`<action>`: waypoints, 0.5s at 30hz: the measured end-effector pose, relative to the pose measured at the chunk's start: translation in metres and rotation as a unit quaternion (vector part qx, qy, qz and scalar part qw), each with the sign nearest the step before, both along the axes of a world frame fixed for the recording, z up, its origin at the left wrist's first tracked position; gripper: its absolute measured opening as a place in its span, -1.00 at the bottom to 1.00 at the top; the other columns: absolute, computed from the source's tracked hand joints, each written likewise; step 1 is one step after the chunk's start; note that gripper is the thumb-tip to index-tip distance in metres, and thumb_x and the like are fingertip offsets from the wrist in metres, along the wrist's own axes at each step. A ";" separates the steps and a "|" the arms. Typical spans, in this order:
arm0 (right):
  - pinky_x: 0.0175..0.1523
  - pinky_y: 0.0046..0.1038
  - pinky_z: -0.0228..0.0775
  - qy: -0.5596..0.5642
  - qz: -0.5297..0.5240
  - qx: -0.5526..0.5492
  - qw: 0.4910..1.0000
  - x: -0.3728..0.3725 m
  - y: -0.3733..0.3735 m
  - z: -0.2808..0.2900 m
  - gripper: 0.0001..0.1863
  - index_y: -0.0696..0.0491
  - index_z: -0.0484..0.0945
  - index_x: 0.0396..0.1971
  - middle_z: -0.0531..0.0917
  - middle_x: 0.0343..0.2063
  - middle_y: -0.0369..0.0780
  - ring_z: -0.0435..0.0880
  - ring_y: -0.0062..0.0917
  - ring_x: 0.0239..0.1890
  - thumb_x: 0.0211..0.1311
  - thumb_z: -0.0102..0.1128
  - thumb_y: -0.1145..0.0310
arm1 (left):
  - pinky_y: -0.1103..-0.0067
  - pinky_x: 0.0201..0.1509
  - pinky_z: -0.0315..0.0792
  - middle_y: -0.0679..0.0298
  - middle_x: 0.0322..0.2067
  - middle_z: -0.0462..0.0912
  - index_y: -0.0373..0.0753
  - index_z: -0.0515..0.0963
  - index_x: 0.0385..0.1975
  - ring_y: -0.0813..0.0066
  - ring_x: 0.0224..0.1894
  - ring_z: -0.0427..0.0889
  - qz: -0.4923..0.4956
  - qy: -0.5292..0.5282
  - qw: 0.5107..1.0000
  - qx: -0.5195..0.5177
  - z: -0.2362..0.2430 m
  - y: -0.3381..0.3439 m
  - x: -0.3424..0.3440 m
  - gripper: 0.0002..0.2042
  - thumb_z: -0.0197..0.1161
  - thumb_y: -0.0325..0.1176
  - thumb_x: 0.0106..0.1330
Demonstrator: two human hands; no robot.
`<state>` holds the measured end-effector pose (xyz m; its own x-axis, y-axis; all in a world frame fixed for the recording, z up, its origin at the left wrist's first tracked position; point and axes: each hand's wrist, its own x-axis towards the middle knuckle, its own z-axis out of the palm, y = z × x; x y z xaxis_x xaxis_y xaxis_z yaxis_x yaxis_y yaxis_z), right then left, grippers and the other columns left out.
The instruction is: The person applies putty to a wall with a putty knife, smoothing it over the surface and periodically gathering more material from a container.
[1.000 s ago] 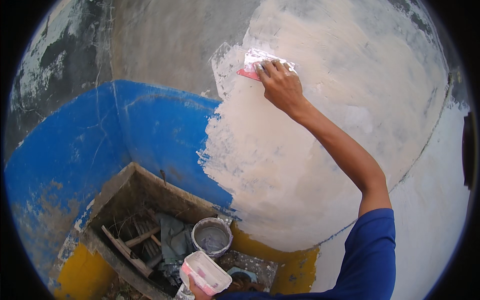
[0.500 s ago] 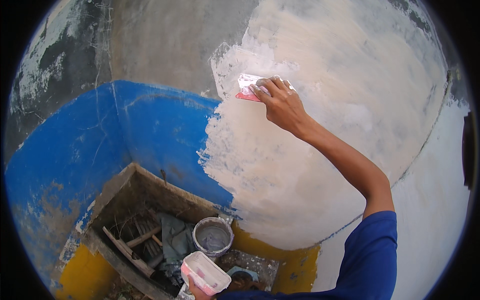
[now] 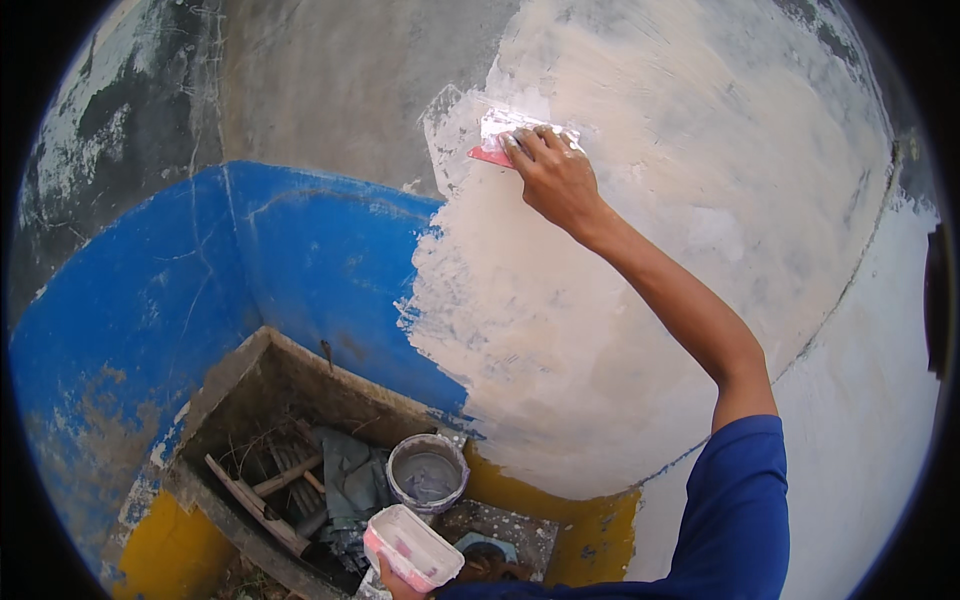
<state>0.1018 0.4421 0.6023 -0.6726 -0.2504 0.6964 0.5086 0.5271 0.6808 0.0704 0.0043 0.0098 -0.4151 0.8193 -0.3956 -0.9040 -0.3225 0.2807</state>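
My right hand (image 3: 562, 180) is closed on a wide putty knife (image 3: 495, 140) with a red edge and a whitish, smeared blade. The blade lies against the wall (image 3: 620, 300), on the whitish-cream coat close to its ragged left border. Low in the view, my left hand (image 3: 398, 584) grips a small rectangular plastic tub (image 3: 415, 545), pinkish-white and smeared inside. Only part of that hand shows; the rest is hidden by the tub and the lower edge.
A round bucket (image 3: 427, 473) with grey contents stands behind the tub. To its left, a concrete trough (image 3: 225, 400) holds wood pieces (image 3: 255, 505) and a dark cloth (image 3: 350, 480). Blue-painted wall (image 3: 320, 250) and bare grey wall (image 3: 340, 90) lie left of the coat.
My right hand and the putty knife have moved up the wall and slightly left. The tub in my left hand stays almost in place.
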 end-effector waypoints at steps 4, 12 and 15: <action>0.02 -0.24 0.53 -0.028 0.035 -0.052 0.998 0.004 -0.010 -0.018 -0.56 0.10 0.62 -0.09 0.63 -0.14 -0.19 0.60 -0.27 -0.02 -0.09 0.17 0.61 | -0.06 0.29 0.29 0.13 0.34 0.25 -0.01 0.09 0.42 -0.07 0.31 0.27 -0.029 0.000 0.997 0.065 0.012 -0.005 -0.002 -0.15 0.04 0.38 0.23; 0.17 -0.20 0.36 0.037 -0.039 0.036 0.998 0.044 0.024 0.022 -0.49 0.12 0.54 0.04 0.53 0.00 -0.16 0.54 -0.29 0.06 -0.03 0.12 0.65 | -0.07 0.24 0.33 0.14 0.34 0.25 0.00 0.09 0.42 -0.06 0.31 0.29 -0.019 -0.006 0.995 0.094 0.010 -0.005 -0.010 -0.17 0.02 0.38 0.25; 0.12 -0.15 0.41 0.015 0.043 -0.025 0.999 0.055 0.010 -0.011 -0.48 0.06 0.59 0.01 0.57 -0.05 -0.22 0.54 -0.30 0.06 -0.05 0.13 0.67 | -0.08 0.25 0.32 0.13 0.34 0.24 0.00 0.09 0.42 -0.07 0.31 0.28 -0.007 -0.008 0.998 0.069 0.013 -0.004 -0.007 -0.18 0.02 0.37 0.26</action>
<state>0.1563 0.4520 0.5916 -0.6282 -0.2708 0.7294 0.4803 0.6026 0.6374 0.0633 0.0007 0.0228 -0.3984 0.8716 -0.2855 -0.9124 -0.3448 0.2205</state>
